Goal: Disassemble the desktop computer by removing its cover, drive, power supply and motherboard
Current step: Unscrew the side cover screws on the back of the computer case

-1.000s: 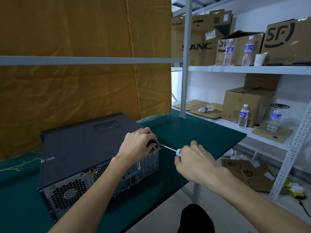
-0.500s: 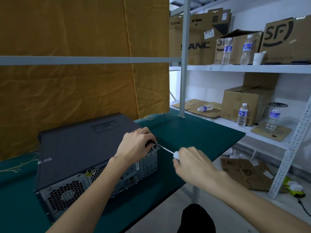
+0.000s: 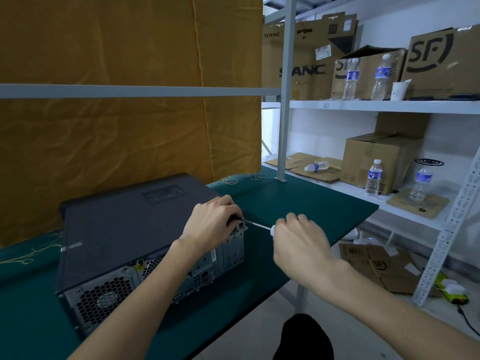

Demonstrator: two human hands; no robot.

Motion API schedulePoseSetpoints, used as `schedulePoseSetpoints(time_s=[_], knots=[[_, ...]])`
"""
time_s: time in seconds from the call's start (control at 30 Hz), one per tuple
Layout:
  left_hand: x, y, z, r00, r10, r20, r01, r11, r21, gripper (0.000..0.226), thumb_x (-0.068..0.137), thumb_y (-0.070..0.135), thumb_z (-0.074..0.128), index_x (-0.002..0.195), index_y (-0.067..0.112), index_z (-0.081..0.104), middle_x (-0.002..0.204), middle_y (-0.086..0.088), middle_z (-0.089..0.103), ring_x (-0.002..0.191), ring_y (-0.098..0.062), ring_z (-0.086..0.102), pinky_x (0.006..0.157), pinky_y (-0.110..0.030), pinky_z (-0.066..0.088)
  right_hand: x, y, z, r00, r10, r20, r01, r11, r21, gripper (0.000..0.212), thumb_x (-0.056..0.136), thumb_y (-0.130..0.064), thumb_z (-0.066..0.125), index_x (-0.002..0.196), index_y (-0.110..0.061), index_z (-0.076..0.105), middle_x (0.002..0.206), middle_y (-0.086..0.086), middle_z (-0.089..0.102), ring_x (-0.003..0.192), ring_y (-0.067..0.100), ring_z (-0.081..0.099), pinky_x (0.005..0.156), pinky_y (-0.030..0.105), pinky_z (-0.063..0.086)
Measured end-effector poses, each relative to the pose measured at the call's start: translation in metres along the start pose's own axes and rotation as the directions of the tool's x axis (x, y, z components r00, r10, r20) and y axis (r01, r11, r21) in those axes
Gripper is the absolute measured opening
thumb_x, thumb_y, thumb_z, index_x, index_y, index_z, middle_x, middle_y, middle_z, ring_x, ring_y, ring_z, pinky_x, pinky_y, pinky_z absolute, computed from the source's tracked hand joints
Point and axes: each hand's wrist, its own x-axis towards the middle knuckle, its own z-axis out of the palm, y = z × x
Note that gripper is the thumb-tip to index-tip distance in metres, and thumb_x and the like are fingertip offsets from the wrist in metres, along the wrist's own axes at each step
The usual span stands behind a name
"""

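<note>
Teal mat on the bench (image 3: 298,201), and the computer (image 3: 124,227) is lying on its side on it, over at about 8 o'clock from the middle of the room as I'm looking. Dark cover (image 3: 117,219) is still on, facing up, and the grey rear panel with the fan grille (image 3: 104,300) and ports points back toward the person.

Left hand (image 3: 210,224) is resting on the top rear corner of the case, fingers curled down around the tip end of the screwdriver (image 3: 255,224), pinching it right where it meets the case edge. Can't see the screw itself, the fingers cover it. Right hand (image 3: 298,242) is just off the case at 3 o'clock from the left one, wrapped tight round the handle; only a bit of the white end pokes out. The thin metal shaft bridges the gap between the two hands.

Mustard cloth (image 3: 117,126) hangs behind the bench at 11 o'clock. Metal shelves (image 3: 376,106) fill the 2 o'clock side, with cardboard boxes (image 3: 441,58), a few water bottles (image 3: 374,178) standing and one lying flat, plus a paper cup (image 3: 398,90). Flattened cardboard (image 3: 376,266) sits on the floor under the shelves at 4 o'clock.
</note>
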Motion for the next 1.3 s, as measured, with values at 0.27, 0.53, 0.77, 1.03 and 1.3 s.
schedulePoseSetpoints(time_s=[0.27, 0.53, 0.77, 1.03, 1.3], knots=[[-0.003, 0.005, 0.003, 0.998, 0.016, -0.063, -0.015, 1.0, 0.018, 0.012, 0.099, 0.033, 0.064, 0.102, 0.026, 0.073, 0.107, 0.01, 0.063, 0.098, -0.015, 0.062, 0.059, -0.032, 0.049, -0.001, 0.027, 0.016, 0.991, 0.043, -0.127, -0.032, 0.996, 0.087, 0.033, 0.086, -0.012, 0.064, 0.109, -0.023, 0.044, 0.094, -0.004, 0.044, 0.058, 0.018, 0.045, 0.049, 0.03, 0.03], [0.006, 0.04, -0.002, 0.952, -0.297, -0.078, 0.107, 0.558, -0.823, 0.01, 0.085, 0.018, 0.083, 0.091, 0.025, 0.081, 0.091, 0.006, 0.07, 0.081, -0.018, 0.067, 0.075, -0.036, 0.058, 0.019, 0.039, 0.035, 0.896, -0.065, 0.44, -0.441, -0.266, 0.857, 0.031, 0.089, -0.031, 0.078, 0.11, -0.01, 0.076, 0.068, -0.005, 0.044, 0.048, 0.008, 0.038, 0.043, 0.023, 0.035], [0.015, 0.036, -0.022, 0.948, -0.317, -0.039, 0.085, 0.368, -0.926, 0.011, 0.081, 0.008, 0.082, 0.093, 0.007, 0.081, 0.093, -0.01, 0.073, 0.085, -0.032, 0.067, 0.077, -0.034, 0.059, 0.052, 0.014, 0.029, 0.904, -0.244, 0.351, -0.422, -0.641, 0.642, 0.013, 0.084, -0.025, 0.08, 0.087, -0.015, 0.072, 0.072, -0.003, 0.049, 0.047, 0.005, 0.035, 0.041, 0.02, 0.034], [0.052, -0.016, -0.012, 0.963, -0.243, 0.119, 0.255, 0.663, -0.704, 0.026, 0.091, 0.029, 0.076, 0.116, 0.026, 0.074, 0.104, 0.013, 0.073, 0.101, -0.005, 0.067, 0.092, -0.029, 0.055, 0.137, 0.029, 0.06, 0.931, -0.084, 0.356, -0.36, -0.384, 0.85, 0.013, 0.083, -0.018, 0.082, 0.092, -0.011, 0.077, 0.077, 0.003, 0.069, 0.05, 0.011, 0.052, 0.042, 0.023, 0.04], [0.054, -0.092, 0.017, 0.81, -0.499, 0.309, 0.562, 0.81, -0.165, 0.03, 0.103, 0.035, 0.053, 0.129, 0.026, 0.064, 0.132, 0.002, 0.054, 0.124, -0.024, 0.049, 0.108, -0.046, 0.04, 0.261, -0.001, 0.177, 0.951, 0.125, 0.281, -0.303, 0.538, 0.786, 0.016, 0.089, -0.018, 0.07, 0.074, -0.023, 0.072, 0.079, 0.001, 0.073, 0.068, 0.02, 0.067, 0.053, 0.029, 0.049]])
